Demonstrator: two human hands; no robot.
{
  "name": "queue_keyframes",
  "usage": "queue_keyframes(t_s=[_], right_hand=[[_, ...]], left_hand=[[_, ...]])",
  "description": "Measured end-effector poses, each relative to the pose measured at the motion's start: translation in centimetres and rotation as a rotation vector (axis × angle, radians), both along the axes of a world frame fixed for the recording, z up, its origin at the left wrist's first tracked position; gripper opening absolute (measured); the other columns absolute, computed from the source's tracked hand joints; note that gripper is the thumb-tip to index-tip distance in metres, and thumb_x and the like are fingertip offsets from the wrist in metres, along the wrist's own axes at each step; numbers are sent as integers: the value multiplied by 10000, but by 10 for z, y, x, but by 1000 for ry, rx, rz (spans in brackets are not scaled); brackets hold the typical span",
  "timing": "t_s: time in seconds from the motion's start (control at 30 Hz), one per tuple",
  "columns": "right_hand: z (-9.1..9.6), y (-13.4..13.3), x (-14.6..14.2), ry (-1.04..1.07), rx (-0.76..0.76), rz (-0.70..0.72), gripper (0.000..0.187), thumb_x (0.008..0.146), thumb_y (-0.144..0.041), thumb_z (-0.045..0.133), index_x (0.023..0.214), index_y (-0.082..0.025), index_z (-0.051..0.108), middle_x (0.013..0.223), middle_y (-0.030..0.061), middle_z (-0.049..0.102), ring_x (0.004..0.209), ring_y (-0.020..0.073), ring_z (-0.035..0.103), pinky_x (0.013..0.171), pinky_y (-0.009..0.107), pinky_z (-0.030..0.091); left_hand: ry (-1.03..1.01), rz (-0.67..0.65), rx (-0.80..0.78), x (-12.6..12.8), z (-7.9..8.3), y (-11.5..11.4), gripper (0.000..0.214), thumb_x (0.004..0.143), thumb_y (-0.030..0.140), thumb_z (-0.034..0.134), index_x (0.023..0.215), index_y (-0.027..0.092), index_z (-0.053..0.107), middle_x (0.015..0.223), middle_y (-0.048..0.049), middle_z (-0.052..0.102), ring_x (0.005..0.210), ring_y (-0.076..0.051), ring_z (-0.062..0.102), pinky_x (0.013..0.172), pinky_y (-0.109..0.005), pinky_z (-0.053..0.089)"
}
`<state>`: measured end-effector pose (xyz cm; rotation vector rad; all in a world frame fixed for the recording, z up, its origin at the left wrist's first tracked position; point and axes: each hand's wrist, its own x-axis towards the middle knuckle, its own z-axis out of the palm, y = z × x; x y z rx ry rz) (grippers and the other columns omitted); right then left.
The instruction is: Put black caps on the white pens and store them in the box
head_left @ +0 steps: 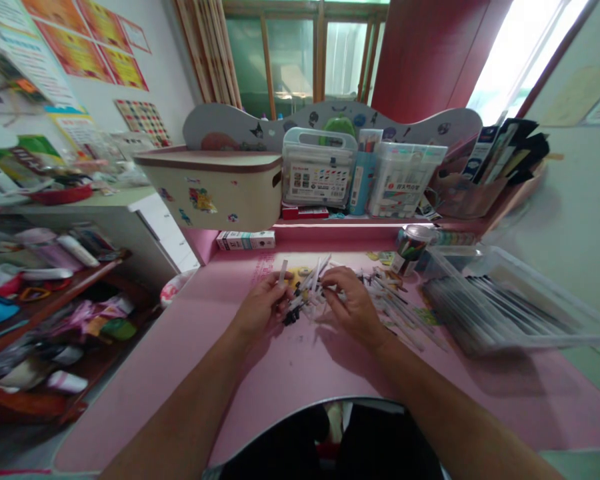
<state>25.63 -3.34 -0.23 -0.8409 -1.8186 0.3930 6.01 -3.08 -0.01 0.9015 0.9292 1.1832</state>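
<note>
Seated at a pink worktop point(300, 373), a person gathers a loose bundle of white marker pens point(307, 287) at its middle, below a cream bin point(215, 187) on the raised shelf. The left hand point(260, 307) curls around the bundle's near end, fingers closed on several pens, one sticking up past the thumb. The right hand point(353, 303) rests on the other side, fingertips pinching at the barrels. More pens point(400, 300) lie scattered just right of that hand, beside a small cup point(411, 248) and a clear tray point(510, 300) of packed pens. The pens look light, stiff and smooth, likely to roll or slide apart, so a wrap around the middle of the barrels should hold them better than the dark caps.
</note>
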Motion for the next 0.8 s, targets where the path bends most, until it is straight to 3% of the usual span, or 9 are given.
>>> queue_keyframes(t_s=[0.07, 0.13, 0.23, 0.37, 0.57, 0.8], right_hand=[[5, 4, 5, 200, -117, -64, 48, 868, -198, 570, 904, -200, 602, 892, 37, 616, 845, 171, 562, 812, 327, 463], [8, 8, 8, 418, -338, -22, 107, 838, -263, 627, 911, -202, 577, 790, -3, 598, 698, 131, 540, 663, 265, 456], [9, 10, 12, 676, -732, 218, 270, 786, -316, 690, 980, -230, 523, 589, -82, 514, 478, 92, 423, 444, 195, 329], [7, 8, 17, 782, -1081, 534, 285, 723, -262, 724, 892, -230, 496, 482, -113, 438, 387, 59, 286, 373, 163, 192], [2, 9, 24, 783, -1177, 735, 208, 718, -215, 718, 839, -192, 550, 477, -112, 413, 381, 32, 227, 368, 144, 185], [-5, 12, 26, 752, -1239, 795, 208, 723, -204, 721, 859, -170, 568, 472, -103, 434, 382, 25, 234, 373, 133, 199]], left_hand=[[68, -84, -7, 2, 0, -4, 279, 758, 329, 726, 961, 159, 636, 662, 17, 602, 439, -48, 384, 407, -159, 272], [121, -154, -1, 6, 0, -8, 276, 789, 402, 711, 883, 147, 663, 663, -9, 617, 449, -57, 403, 418, -175, 303], [147, -193, 9, 12, -1, -15, 312, 791, 459, 715, 816, 150, 681, 649, -12, 602, 500, -81, 468, 456, -189, 358], [229, -192, 45, 13, -6, -13, 278, 755, 407, 754, 891, 168, 717, 704, -9, 621, 532, -91, 505, 472, -193, 373], [455, -199, 163, 3, -10, -3, 272, 799, 368, 691, 979, 177, 763, 735, -41, 684, 534, -119, 534, 488, -218, 387], [610, -131, 397, 3, -5, -4, 177, 789, 290, 689, 906, 250, 815, 881, -76, 751, 813, -222, 652, 704, -290, 498]])
